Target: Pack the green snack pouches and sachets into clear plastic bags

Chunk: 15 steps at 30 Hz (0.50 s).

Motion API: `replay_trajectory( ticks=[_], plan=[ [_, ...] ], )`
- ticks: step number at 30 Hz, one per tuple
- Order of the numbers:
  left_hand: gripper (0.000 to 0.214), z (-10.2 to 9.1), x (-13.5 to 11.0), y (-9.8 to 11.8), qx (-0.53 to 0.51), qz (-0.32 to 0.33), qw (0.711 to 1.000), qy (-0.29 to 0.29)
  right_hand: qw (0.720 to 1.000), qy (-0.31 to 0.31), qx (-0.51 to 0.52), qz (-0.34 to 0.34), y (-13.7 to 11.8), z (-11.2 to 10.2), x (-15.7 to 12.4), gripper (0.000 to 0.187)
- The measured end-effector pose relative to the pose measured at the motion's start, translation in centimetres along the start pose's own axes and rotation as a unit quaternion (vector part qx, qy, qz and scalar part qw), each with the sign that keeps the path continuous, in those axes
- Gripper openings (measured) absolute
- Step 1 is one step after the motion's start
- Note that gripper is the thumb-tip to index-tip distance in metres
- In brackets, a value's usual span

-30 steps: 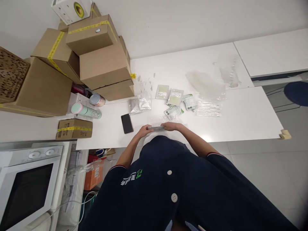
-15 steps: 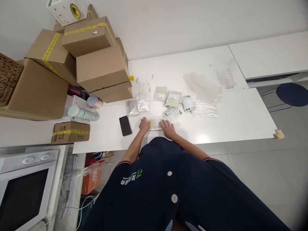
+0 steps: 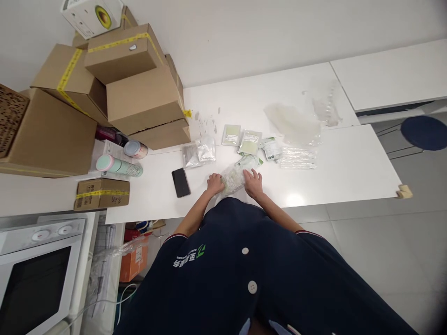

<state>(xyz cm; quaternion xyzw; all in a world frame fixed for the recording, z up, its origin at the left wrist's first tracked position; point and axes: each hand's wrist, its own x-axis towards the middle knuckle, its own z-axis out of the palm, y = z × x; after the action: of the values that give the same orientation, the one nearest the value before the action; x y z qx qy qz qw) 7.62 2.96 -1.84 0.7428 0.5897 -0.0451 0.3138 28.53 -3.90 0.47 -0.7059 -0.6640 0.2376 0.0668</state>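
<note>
A clear plastic packet with pale green contents (image 3: 232,179) lies on the white table (image 3: 349,167) right in front of me. My left hand (image 3: 214,183) is curled closed on its left end. My right hand (image 3: 253,182) rests with fingers spread on its right end. Just beyond lie several more green-and-white packets (image 3: 250,142) and two silvery bags (image 3: 199,151). A black phone (image 3: 180,182) lies flat to the left of my left hand.
Stacked cardboard boxes (image 3: 143,93) with yellow tape fill the back left. A mint bottle (image 3: 118,165), a tin (image 3: 135,149) and a small taped box (image 3: 101,194) sit left. Clear plastic bags (image 3: 296,123) lie at the back right. A blue stool (image 3: 424,132) stands far right, an oven (image 3: 38,265) lower left.
The packet went from held edge-on at the table's front edge to lying flat under both hands. My right hand has shifted right and spread; my left has curled on the packet's end.
</note>
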Motion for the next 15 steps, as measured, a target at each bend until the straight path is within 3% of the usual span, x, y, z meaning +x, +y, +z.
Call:
replay_trajectory(
  ticks=[2,3,6,8,9,12,15],
  plan=[
    [0.037,0.2,-0.9,-0.3,-0.068,-0.005,0.997,-0.030,0.986,-0.012,0.163,0.010,-1.1,-0.6,0.0,0.071],
    [0.037,0.3,-1.5,-0.5,-0.116,-0.005,0.992,-0.046,0.964,-0.028,0.265,0.017,-1.7,-0.8,0.0,0.068],
    [0.057,0.5,-3.4,-1.4,-0.299,0.003,0.952,-0.066,0.836,-0.114,0.534,0.050,-3.2,-1.0,-0.1,0.053],
    [0.078,0.4,-4.6,-2.2,-0.419,0.026,0.905,-0.064,0.757,-0.189,0.621,0.077,-3.9,-1.0,-0.1,0.045],
    [0.085,0.2,-5.1,-2.6,-0.469,0.040,0.880,-0.066,0.730,-0.223,0.639,0.091,-4.2,-0.9,-0.1,0.043],
    [0.084,-0.4,-5.9,-3.5,-0.549,0.046,0.828,-0.108,0.700,-0.294,0.638,0.128,-4.8,-0.4,0.4,0.039],
    [0.073,-0.7,-5.6,-4.4,-0.554,-0.001,0.824,-0.123,0.722,-0.286,0.616,0.134,-5.4,0.3,1.3,0.036]
  ],
)
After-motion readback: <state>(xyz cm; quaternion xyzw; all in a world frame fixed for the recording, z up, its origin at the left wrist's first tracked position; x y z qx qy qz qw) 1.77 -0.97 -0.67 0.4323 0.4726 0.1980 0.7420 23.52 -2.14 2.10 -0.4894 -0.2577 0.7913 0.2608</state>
